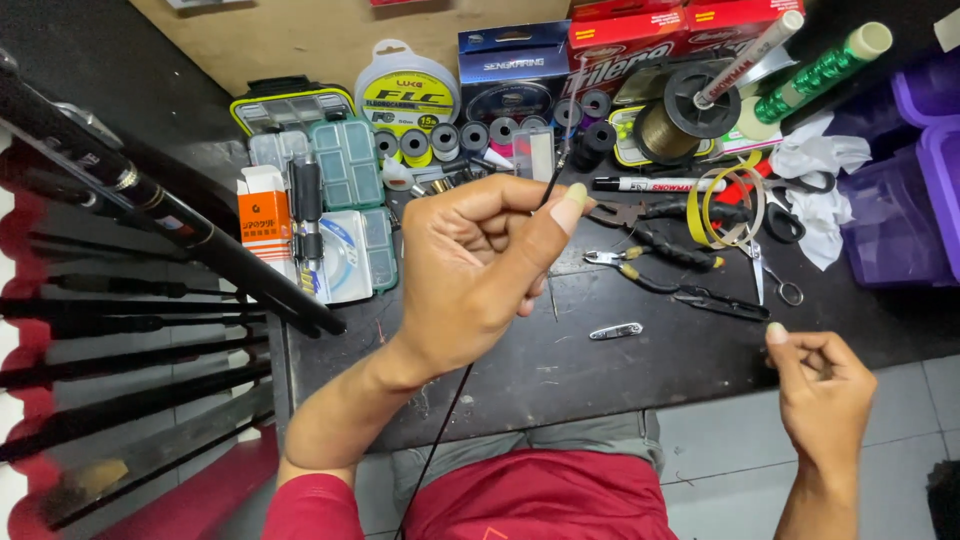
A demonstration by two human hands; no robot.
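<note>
My left hand (478,270) is raised over a dark workbench (520,370) and pinches a thin black rod tip (553,180) between thumb and fingers; the slim rod (440,440) runs down past my wrist toward my lap. My right hand (822,385) is lower right, off the bench edge, with thumb and forefinger pinched together. Whether it holds a fine line is too small to tell. Pliers (660,243) and a nail clipper (615,330) lie on the bench between the two hands.
Line spools (408,92), thread bobbins (445,138), boxes, a clear tackle box (345,165), a marker (650,185) and scissors (770,275) crowd the back of the bench. Several dark fishing rods (130,300) lean at left. Purple bins (900,190) stand at right.
</note>
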